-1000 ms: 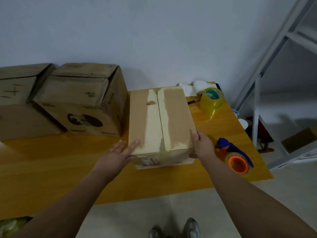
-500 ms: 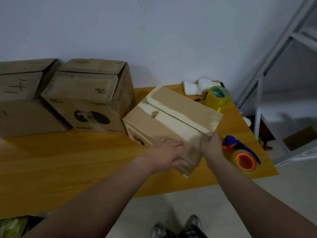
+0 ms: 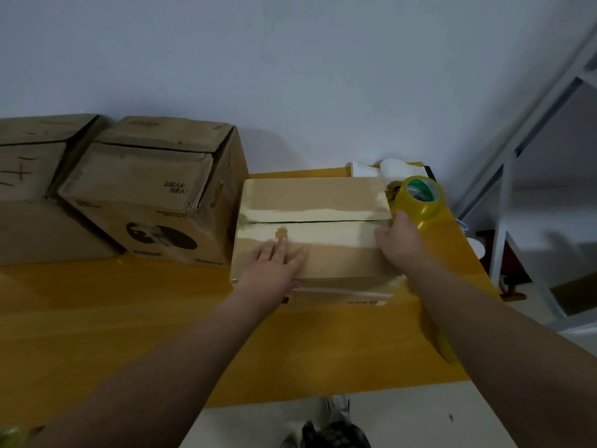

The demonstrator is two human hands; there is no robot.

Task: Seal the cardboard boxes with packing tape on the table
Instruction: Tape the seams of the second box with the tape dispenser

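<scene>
Three cardboard boxes on one yellow table (image 3: pixel 97 318): a small box (image 3: pixel 310 227) with its flaps shut, a bigger box (image 3: pixel 155 195) with a round black picture on its side, and one more big box (image 3: pixel 29 189) at the far left. One roll of yellow packing tape (image 3: pixel 420 198) at the small box's right corner. One white roll of paper (image 3: pixel 392 166) behind it. Two bare hands, a left hand (image 3: pixel 274 263) and a right hand (image 3: pixel 399 244), both on the small box. Two shoes (image 3: pixel 336 428) down on the floor. One grey metal frame (image 3: pixel 504 176) at the right.
</scene>
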